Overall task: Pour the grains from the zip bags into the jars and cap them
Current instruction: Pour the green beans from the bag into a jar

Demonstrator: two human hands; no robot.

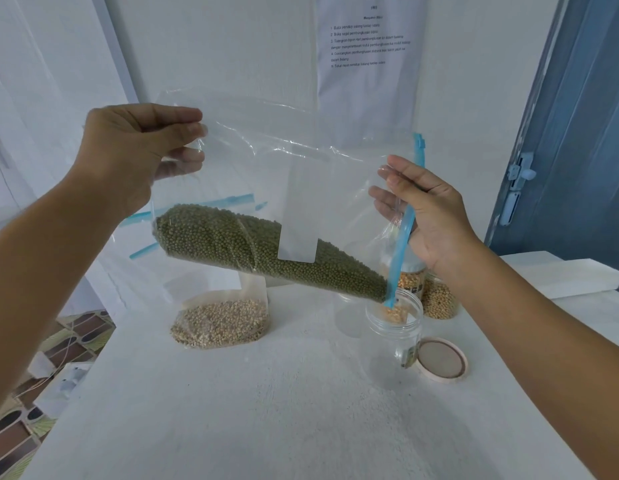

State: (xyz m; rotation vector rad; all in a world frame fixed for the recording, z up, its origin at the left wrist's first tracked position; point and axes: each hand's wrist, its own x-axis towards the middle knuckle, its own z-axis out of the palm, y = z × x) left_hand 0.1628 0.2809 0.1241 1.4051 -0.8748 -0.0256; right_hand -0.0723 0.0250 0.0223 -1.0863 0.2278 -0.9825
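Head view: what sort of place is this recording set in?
Probably a room at home set up for recording, not a real kitchen: a plain white table against a white wall, a printed task sheet taped up, a blue door, and patterned floor tiles.

I am facing a white wall (214,46) bearing a printed sheet (368,46); a blue door (578,133) is standing right, patterned floor (31,410) lying left.

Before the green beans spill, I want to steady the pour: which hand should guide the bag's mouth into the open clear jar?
Right hand: it pinches the blue zip edge directly above the jar.
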